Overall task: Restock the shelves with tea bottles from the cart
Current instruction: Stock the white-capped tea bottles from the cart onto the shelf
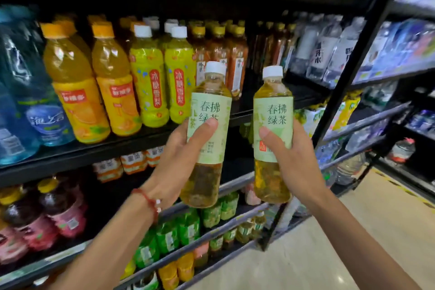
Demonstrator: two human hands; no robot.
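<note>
Two green tea bottles with white caps and pale green labels are held upright in front of the black shelf (pixel 240 114). My left hand (pixel 181 155) grips the left tea bottle (pixel 209 110) round its middle, thumb across the label. My right hand (pixel 292 155) grips the right tea bottle (pixel 273 106) the same way. Both bottles hover level with the middle shelf, near a dark gap to the right of the brown tea bottles (pixel 235 54). The cart is not in view.
The middle shelf carries orange juice bottles (pixel 94 82), yellow-green pear drink bottles (pixel 162 77) and water bottles (pixel 327 49). Big blue water jugs (pixel 21 92) stand far left. Lower shelves hold red, green and orange drinks. A black upright post (pixel 353 70) and beige floor (pixel 353 231) lie right.
</note>
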